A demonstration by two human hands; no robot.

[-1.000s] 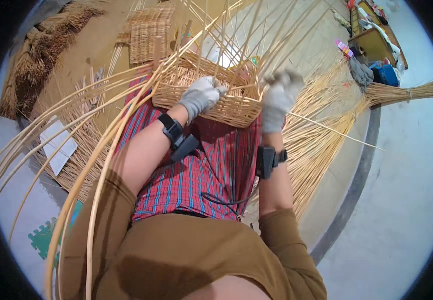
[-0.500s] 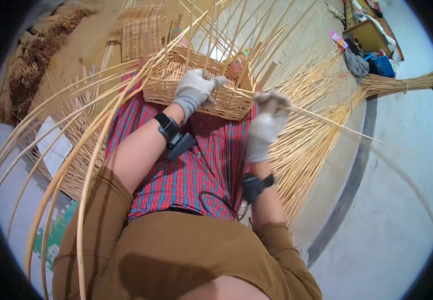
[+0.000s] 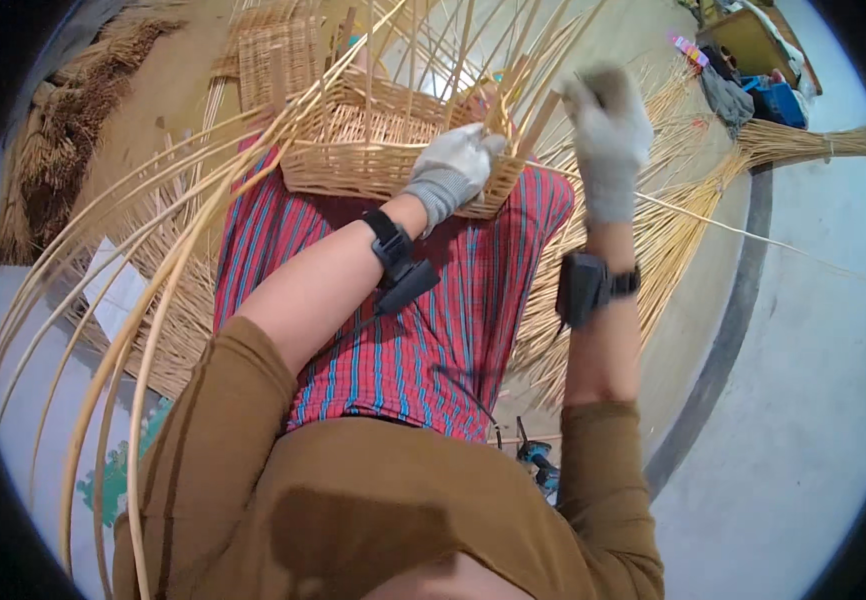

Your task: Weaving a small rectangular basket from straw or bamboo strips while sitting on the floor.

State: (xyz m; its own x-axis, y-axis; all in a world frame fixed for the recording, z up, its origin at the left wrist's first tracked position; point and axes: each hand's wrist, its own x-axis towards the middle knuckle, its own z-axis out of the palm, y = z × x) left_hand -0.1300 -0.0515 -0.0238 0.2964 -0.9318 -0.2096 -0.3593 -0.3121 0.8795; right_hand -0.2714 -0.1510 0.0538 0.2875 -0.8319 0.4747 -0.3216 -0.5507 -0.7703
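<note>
A half-woven wicker basket rests on the red checked cloth over my lap, with tall upright stakes standing from its rim. My left hand, in a pale work glove, is closed on the near wall close to the right corner. Raised to the right of that corner is my gloved right hand, its fingers curled and smeared by motion. From the basket's right corner a long thin willow rod runs out to the right, passing behind my right hand. Whether that hand touches the rod is unclear.
Long bent rods sweep from the basket's left corner toward me. A large bundle of loose willow rods fans out on the floor at right. Darker bundles lie far left, and a woven panel lies behind the basket.
My left hand has slid right along the basket wall toward the corner. My right hand has lifted up and to the right, away from the rim. The basket has shifted slightly farther away.
</note>
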